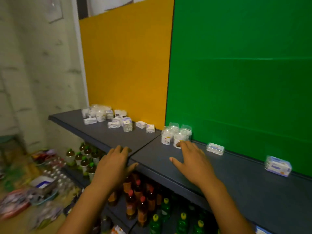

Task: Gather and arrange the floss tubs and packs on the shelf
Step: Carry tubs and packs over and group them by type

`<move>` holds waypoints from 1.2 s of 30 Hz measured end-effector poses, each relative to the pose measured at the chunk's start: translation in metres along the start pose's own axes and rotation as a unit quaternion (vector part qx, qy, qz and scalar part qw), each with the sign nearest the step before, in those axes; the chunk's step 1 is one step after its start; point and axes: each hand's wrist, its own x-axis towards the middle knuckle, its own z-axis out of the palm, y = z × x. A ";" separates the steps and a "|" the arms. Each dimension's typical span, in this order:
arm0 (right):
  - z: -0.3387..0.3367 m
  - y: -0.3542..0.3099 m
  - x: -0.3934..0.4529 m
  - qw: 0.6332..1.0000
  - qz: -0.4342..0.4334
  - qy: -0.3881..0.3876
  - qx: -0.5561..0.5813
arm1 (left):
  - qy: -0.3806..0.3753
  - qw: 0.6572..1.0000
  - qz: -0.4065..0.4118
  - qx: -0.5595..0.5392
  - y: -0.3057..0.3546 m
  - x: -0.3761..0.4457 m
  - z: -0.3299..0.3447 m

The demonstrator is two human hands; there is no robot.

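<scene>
Tubs (175, 135) on shelf (253, 188), packs (116, 119) left.

Yellow panel (125, 65), green panel (239, 73), pale wall (38, 73), cluttered floor (20, 222)

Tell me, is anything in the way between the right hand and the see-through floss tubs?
No. The right hand is open, its fingertips reaching the nearest of the clear plastic floss tubs clustered by the green back panel. Only bare grey shelf lies beneath.

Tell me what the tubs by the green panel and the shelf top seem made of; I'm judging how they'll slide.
Tubs: apparently clear glossy plastic, see-through domed tops with glints, white paper-like labels. Shelf: dark grey, matte, smooth; likely painted metal or laminate, blur leaves that open.
</scene>
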 end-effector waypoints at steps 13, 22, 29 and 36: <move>0.081 -0.098 0.134 0.992 -0.101 -0.015 0.073 | 0.033 0.992 -0.098 0.067 -0.131 0.027 -0.010; 0.122 -0.098 0.250 0.992 -0.096 0.022 0.076 | 0.054 0.992 -0.097 0.053 -0.186 0.140 0.001; 0.161 -0.100 0.306 0.993 -0.085 0.011 0.084 | 0.039 0.995 -0.086 0.017 -0.219 0.188 0.042; 0.198 -0.105 0.346 0.996 -0.044 -0.013 0.075 | 0.020 0.996 -0.080 -0.028 -0.270 0.236 0.075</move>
